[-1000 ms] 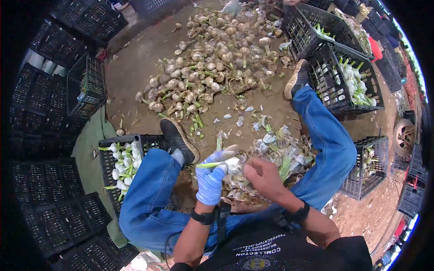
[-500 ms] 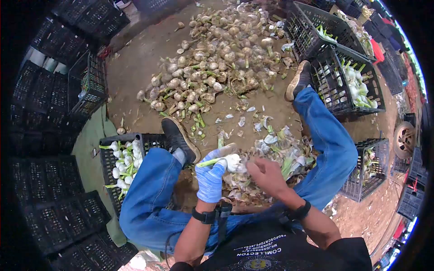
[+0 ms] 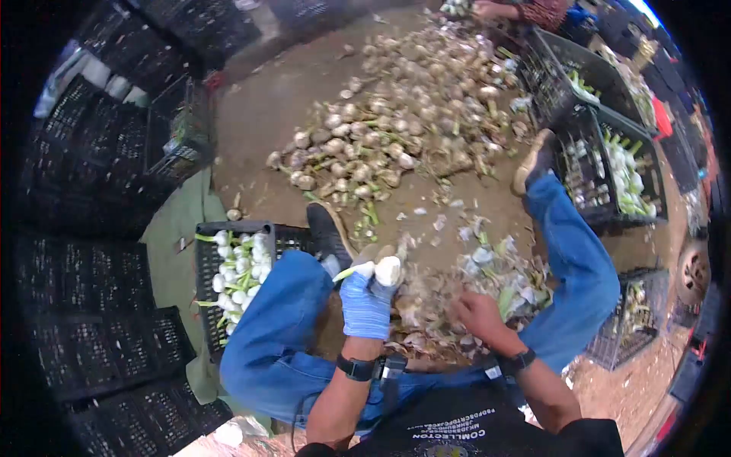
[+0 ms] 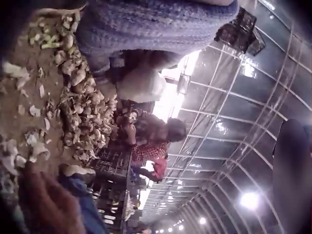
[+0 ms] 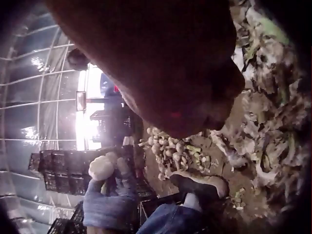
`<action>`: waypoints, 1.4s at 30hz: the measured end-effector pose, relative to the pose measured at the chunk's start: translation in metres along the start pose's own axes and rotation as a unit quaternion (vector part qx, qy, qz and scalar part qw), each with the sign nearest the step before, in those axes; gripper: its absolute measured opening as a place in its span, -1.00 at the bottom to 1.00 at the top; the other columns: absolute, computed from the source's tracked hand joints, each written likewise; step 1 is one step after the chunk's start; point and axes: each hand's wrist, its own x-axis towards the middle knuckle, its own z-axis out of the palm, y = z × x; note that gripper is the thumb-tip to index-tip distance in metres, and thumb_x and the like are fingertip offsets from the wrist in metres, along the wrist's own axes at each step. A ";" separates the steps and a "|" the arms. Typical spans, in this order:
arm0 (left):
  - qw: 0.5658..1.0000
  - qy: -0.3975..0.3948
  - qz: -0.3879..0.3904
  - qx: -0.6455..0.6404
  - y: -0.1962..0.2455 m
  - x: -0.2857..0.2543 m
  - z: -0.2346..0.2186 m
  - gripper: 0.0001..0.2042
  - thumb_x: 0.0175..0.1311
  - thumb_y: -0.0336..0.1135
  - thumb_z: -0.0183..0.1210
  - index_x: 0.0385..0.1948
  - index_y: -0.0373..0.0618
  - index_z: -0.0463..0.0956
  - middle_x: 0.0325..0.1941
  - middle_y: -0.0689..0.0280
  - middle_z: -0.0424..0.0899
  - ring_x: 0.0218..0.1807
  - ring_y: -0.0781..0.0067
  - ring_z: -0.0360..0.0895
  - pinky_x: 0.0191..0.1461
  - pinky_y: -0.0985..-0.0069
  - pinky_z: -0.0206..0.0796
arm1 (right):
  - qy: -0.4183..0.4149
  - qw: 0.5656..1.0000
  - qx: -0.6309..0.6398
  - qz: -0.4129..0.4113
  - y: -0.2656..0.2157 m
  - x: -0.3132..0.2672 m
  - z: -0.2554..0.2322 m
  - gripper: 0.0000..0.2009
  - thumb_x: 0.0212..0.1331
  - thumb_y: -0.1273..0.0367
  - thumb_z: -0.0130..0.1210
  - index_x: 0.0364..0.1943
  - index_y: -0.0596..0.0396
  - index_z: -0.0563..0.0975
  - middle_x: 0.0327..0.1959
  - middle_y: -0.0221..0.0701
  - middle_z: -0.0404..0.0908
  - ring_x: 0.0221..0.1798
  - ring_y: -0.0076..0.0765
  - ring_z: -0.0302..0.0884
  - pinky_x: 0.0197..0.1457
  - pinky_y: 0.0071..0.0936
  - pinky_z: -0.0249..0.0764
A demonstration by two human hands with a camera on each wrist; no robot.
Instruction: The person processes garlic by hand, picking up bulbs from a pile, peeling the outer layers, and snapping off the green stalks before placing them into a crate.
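My left hand point(image 3: 367, 305), in a blue-and-white knit glove with brownish fingertips, grips a clean white garlic bulb point(image 3: 388, 270) whose green stem points left. The same bulb point(image 5: 101, 167) stands out pale above the glove in the right wrist view. Off to the right, my bare right hand point(image 3: 483, 320) hovers over the pile of garlic skins point(image 3: 426, 305), apart from the bulb. Its fingers look bent, but I cannot tell whether they pinch any skin. In the right wrist view this hand point(image 5: 180, 73) is a dark shape.
Unpeeled garlic point(image 3: 403, 122) lies heaped on the ground ahead. A crate of white garlic point(image 3: 240, 274) stands by my left leg; another crate point(image 3: 628, 179) stands beyond my right foot. Black crates point(image 3: 84, 282) are stacked at left. Another person point(image 4: 153, 136) sits past the heap.
My right hand has drawn away from the bulb to the right. The left hand has turned the bulb, which now shows smooth and white without loose skin. The head view has shifted.
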 end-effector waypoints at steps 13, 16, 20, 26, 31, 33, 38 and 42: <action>0.925 -0.146 0.133 -0.326 0.099 0.011 -0.032 -0.29 0.43 0.29 -0.29 0.35 -0.12 0.27 0.27 0.18 0.47 0.23 0.24 0.41 -0.02 0.27 0.42 | 0.010 0.991 -0.084 -0.101 -0.036 0.156 0.008 -0.67 0.26 0.17 0.07 -0.06 0.12 0.54 -0.37 -0.02 0.63 -0.25 0.28 0.57 -0.16 0.07 0.47; 0.955 -0.078 0.054 -0.282 0.072 0.014 -0.017 -0.40 0.48 0.19 -0.27 0.23 -0.14 0.38 0.07 0.11 0.59 0.04 0.06 0.51 -0.16 0.22 0.46 | 0.097 0.985 -0.068 -0.125 -0.035 0.245 0.038 -0.46 0.25 0.15 0.08 0.27 0.04 0.29 -0.25 0.00 0.63 -0.19 0.25 0.57 -0.14 0.08 0.48; 0.978 0.035 -0.021 -0.204 0.050 0.028 -0.007 -0.53 0.49 0.07 -0.15 0.15 -0.10 0.43 -0.07 0.11 0.68 -0.16 0.16 0.62 -0.27 0.28 0.52 | 0.020 0.982 -0.155 -0.105 -0.046 0.325 0.048 -0.42 0.23 0.16 0.09 0.31 -0.01 0.24 -0.21 0.01 0.62 -0.13 0.23 0.56 -0.11 0.07 0.47; 0.985 0.165 -0.042 0.041 0.038 0.041 0.007 -0.56 0.45 0.05 -0.04 0.07 -0.14 0.44 -0.21 0.17 0.69 -0.31 0.22 0.65 -0.37 0.42 0.51 | 0.012 0.988 -0.128 -0.089 -0.017 0.318 0.054 -0.40 0.17 0.22 0.16 0.31 0.03 0.27 -0.18 -0.02 0.63 -0.13 0.20 0.57 -0.10 0.06 0.48; 0.981 0.048 -0.046 0.183 -0.012 0.051 -0.012 -0.58 0.40 -0.32 0.12 0.24 -0.25 0.35 0.04 0.18 0.60 -0.11 0.45 0.60 -0.12 0.56 0.51 | 0.094 0.981 0.027 -0.170 -0.035 0.193 0.014 -0.52 0.10 0.34 0.21 0.16 0.05 0.43 -0.10 -0.06 0.60 -0.11 0.11 0.60 -0.05 -0.05 0.52; 0.977 0.017 -0.016 0.212 -0.038 0.041 -0.004 -0.52 0.38 -0.26 0.15 0.28 -0.20 0.31 0.04 0.20 0.60 -0.11 0.43 0.61 -0.12 0.52 0.52 | -0.033 0.995 0.090 -0.015 -0.071 0.137 -0.021 -0.53 0.07 0.45 0.19 0.15 0.05 0.45 -0.07 -0.11 0.59 -0.13 0.01 0.61 -0.07 -0.22 0.55; 0.944 -0.137 -0.021 0.299 -0.035 0.009 0.030 -0.46 0.27 -0.37 0.21 0.31 -0.17 0.32 0.08 0.26 0.56 0.00 0.53 0.52 0.02 0.56 0.46 | 0.059 0.970 0.146 -0.187 -0.095 0.055 -0.059 -0.59 0.10 0.52 0.12 0.10 0.11 0.47 -0.12 -0.16 0.60 -0.32 -0.29 0.60 -0.21 -0.41 0.54; 0.891 -0.138 0.078 0.426 -0.023 -0.023 0.049 -0.44 0.11 -0.51 0.26 0.23 -0.20 0.39 -0.07 0.31 0.60 -0.12 0.61 0.51 -0.04 0.60 0.43 | 0.205 0.901 0.381 -0.027 -0.073 0.029 -0.060 -0.69 0.16 0.50 0.00 0.02 0.20 0.51 -0.37 -0.30 0.69 -0.55 -0.51 0.56 -0.45 -0.47 0.51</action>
